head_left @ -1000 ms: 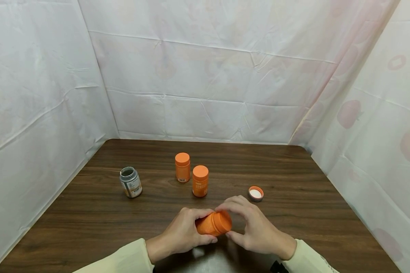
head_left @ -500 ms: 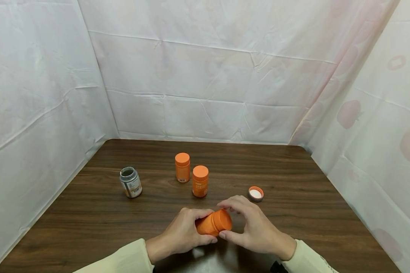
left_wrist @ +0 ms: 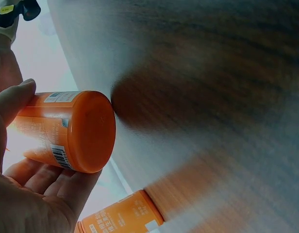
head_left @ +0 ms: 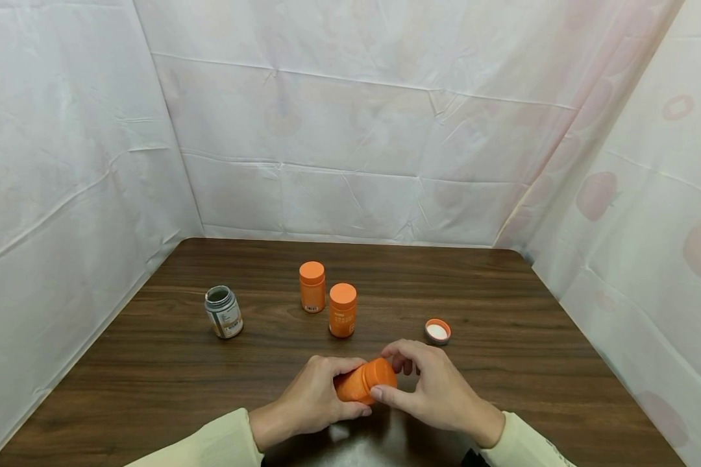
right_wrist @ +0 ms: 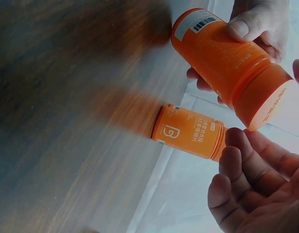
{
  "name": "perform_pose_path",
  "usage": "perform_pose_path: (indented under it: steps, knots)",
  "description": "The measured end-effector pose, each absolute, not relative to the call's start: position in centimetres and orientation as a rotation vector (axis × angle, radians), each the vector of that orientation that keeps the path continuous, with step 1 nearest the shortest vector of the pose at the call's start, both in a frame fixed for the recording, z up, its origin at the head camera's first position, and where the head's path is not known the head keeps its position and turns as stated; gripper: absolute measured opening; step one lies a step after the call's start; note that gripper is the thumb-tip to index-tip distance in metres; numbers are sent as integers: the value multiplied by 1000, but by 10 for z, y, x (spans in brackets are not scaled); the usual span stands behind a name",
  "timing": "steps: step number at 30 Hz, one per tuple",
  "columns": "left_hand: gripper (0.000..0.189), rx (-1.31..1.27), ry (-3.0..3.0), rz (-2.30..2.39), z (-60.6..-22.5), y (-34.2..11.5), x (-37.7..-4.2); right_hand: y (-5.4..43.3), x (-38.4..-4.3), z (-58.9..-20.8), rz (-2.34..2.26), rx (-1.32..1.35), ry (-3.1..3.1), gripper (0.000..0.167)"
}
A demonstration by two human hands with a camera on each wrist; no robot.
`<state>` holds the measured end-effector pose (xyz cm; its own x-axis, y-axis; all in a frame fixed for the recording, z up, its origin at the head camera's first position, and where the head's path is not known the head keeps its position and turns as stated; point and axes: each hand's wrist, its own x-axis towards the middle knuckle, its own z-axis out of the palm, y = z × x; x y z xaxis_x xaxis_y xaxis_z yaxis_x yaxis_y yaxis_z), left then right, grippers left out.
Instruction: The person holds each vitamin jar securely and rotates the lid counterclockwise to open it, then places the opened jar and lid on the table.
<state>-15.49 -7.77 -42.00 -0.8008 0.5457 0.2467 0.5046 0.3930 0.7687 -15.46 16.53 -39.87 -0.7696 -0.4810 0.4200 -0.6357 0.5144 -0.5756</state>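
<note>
In the head view my left hand [head_left: 306, 395] grips the body of an orange pill bottle [head_left: 352, 387], tilted with its cap toward the right. Its base shows in the left wrist view, low over the wooden table [left_wrist: 212, 97]. My right hand [head_left: 438, 389] has thumb and index fingertip at opposite sides of the bottle's orange cap [right_wrist: 263, 97], which sits on the neck. The other fingers [right_wrist: 229, 162] of that hand are bent loosely, away from the bottle.
Two capped orange bottles [head_left: 312, 287] [head_left: 343, 310] stand upright behind the hands. At the left stands an uncapped grey bottle [head_left: 224, 312]. A loose cap [head_left: 437, 331] lies inside-up at the right. White sheeting [head_left: 350, 130] walls the table's back and sides.
My right thumb has moved up and left across the cap, while the index finger has slid right along its far side. The left hand and bottle have stayed in place.
</note>
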Motion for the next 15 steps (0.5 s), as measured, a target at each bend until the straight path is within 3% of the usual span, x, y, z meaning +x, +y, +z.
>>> perform_pose_path:
  steps: [15]
  knots:
    - [42, 988, 2577, 1403, -421, -78, -155, 164, -155, -399, 1115, 1002, -2528, 35]
